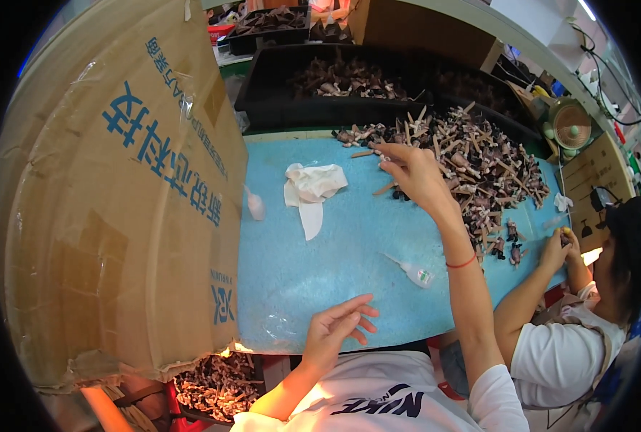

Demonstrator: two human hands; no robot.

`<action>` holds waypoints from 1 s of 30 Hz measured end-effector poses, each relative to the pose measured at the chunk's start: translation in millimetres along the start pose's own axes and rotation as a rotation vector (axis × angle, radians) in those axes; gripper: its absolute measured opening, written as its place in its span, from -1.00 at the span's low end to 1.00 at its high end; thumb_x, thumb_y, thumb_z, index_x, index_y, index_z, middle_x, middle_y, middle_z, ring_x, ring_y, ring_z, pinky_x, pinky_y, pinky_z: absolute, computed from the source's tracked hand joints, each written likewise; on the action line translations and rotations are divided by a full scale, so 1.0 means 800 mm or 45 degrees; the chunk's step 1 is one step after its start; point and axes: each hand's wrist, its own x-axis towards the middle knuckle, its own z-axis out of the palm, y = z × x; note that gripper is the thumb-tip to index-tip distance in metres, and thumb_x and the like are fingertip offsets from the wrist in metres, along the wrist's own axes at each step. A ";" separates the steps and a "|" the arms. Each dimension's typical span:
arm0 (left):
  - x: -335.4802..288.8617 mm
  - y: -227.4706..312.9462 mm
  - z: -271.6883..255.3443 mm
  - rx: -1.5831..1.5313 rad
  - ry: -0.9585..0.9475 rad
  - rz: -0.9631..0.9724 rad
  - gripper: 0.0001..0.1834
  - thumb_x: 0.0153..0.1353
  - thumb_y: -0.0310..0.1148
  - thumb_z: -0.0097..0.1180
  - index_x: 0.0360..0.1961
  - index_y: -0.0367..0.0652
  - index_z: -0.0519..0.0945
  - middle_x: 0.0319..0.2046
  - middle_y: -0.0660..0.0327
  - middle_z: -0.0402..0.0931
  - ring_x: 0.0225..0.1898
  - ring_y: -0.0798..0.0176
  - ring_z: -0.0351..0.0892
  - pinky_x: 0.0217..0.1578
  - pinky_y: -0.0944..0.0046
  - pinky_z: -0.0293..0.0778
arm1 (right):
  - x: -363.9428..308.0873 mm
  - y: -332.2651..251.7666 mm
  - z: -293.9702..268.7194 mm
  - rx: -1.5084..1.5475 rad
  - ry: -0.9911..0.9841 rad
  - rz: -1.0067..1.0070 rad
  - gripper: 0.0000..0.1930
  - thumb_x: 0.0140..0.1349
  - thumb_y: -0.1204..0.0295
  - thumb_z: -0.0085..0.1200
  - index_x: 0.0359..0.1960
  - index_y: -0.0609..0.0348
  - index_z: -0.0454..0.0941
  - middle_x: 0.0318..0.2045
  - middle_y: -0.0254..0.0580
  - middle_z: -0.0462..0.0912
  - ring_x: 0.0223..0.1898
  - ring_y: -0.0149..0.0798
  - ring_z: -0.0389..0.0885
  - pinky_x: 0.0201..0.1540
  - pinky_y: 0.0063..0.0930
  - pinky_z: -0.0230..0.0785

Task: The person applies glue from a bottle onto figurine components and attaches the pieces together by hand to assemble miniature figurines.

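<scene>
At the left edge of a heap of small doll-like figures (471, 162), my right hand (415, 176) reaches over the blue tabletop (320, 266). Its thumb and forefinger are bent toward each other in a pinch; what is between them is too small to make out. My left hand (331, 330) hovers by the near table edge, fingers loosely apart and holding nothing. Between the hands a white squeeze bottle with a thin nozzle (418, 275) lies on its side. A crumpled white cloth (314, 184) lies left of my right hand. The figures look brown, black and pale, mixed with flat tan pieces.
A tall cardboard box (119, 216) walls off the left side, with another small bottle (255, 206) beside it. Black bins (273, 104) of figures stand behind the table. A co-worker (565, 338) sits at the right. Below left is a bin of parts (219, 385).
</scene>
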 end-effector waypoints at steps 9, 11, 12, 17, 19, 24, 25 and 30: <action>-0.020 0.004 -0.009 0.154 0.092 0.337 -0.77 0.21 -0.54 -0.10 -0.14 -0.34 0.52 -0.33 0.10 0.52 -0.33 0.31 0.52 -0.41 0.40 0.44 | -0.091 -0.018 -0.019 -0.009 0.289 -0.194 -0.81 0.06 0.53 0.07 -0.25 0.26 0.54 -0.57 0.08 0.55 -0.54 -0.04 0.57 -0.49 -0.39 0.36; -0.022 0.003 -0.011 0.237 0.037 0.442 -0.81 0.18 -0.61 -0.12 -0.26 -0.36 0.56 -0.38 0.11 0.52 -0.35 0.34 0.51 -0.42 0.42 0.44 | -0.123 -0.014 -0.024 -0.035 0.233 0.127 -0.84 0.08 0.54 0.05 -0.28 0.27 0.55 -0.55 0.03 0.58 -0.55 -0.17 0.60 -0.49 -0.45 0.38; -0.026 0.004 -0.011 0.238 0.064 0.442 -0.81 0.18 -0.61 -0.12 -0.26 -0.36 0.56 -0.38 0.11 0.52 -0.35 0.34 0.51 -0.42 0.42 0.44 | -0.136 -0.012 -0.021 -0.019 0.213 0.121 -0.84 0.08 0.54 0.05 -0.28 0.27 0.55 -0.55 0.03 0.58 -0.55 -0.17 0.60 -0.49 -0.45 0.38; -0.041 0.006 -0.016 0.448 0.119 0.478 -0.84 0.14 -0.60 -0.06 -0.33 -0.33 0.58 -0.44 0.13 0.53 -0.41 0.39 0.52 -0.43 0.46 0.43 | -0.187 -0.002 0.011 0.083 0.152 0.210 -0.87 0.09 0.58 0.04 -0.32 0.31 0.56 -0.50 -0.05 0.60 -0.55 -0.27 0.59 -0.48 -0.50 0.40; -0.053 0.007 -0.017 0.587 0.246 0.493 -0.85 0.12 -0.60 -0.03 -0.34 -0.31 0.59 -0.45 0.14 0.53 -0.42 0.39 0.52 -0.44 0.47 0.43 | -0.206 0.000 0.016 0.070 0.194 0.191 -0.88 0.09 0.58 0.04 -0.32 0.31 0.57 -0.47 -0.06 0.60 -0.51 -0.26 0.59 -0.47 -0.51 0.40; -0.066 0.012 -0.024 0.752 0.313 0.728 -0.86 0.08 -0.60 0.01 -0.35 -0.26 0.59 -0.50 0.18 0.54 -0.47 0.38 0.53 -0.51 0.44 0.40 | -0.226 -0.010 0.013 0.070 0.170 0.099 -0.87 0.13 0.62 0.00 -0.31 0.34 0.55 -0.46 -0.11 0.60 -0.51 -0.36 0.57 -0.46 -0.56 0.40; -0.072 0.011 -0.027 0.757 0.368 0.760 -0.86 0.07 -0.60 0.01 -0.35 -0.26 0.59 -0.52 0.19 0.54 -0.48 0.37 0.53 -0.53 0.43 0.40 | -0.227 -0.009 0.015 0.066 0.165 0.092 -0.87 0.13 0.62 -0.01 -0.30 0.34 0.55 -0.46 -0.11 0.59 -0.51 -0.37 0.56 -0.47 -0.56 0.40; -0.113 0.024 -0.049 1.065 0.632 0.986 -0.87 0.00 -0.64 0.05 -0.39 -0.28 0.58 -0.55 0.19 0.52 -0.52 0.34 0.52 -0.55 0.42 0.41 | -0.225 -0.021 0.022 0.022 0.106 0.019 -0.86 0.14 0.64 -0.03 -0.29 0.34 0.55 -0.46 -0.13 0.59 -0.53 -0.37 0.55 -0.50 -0.58 0.38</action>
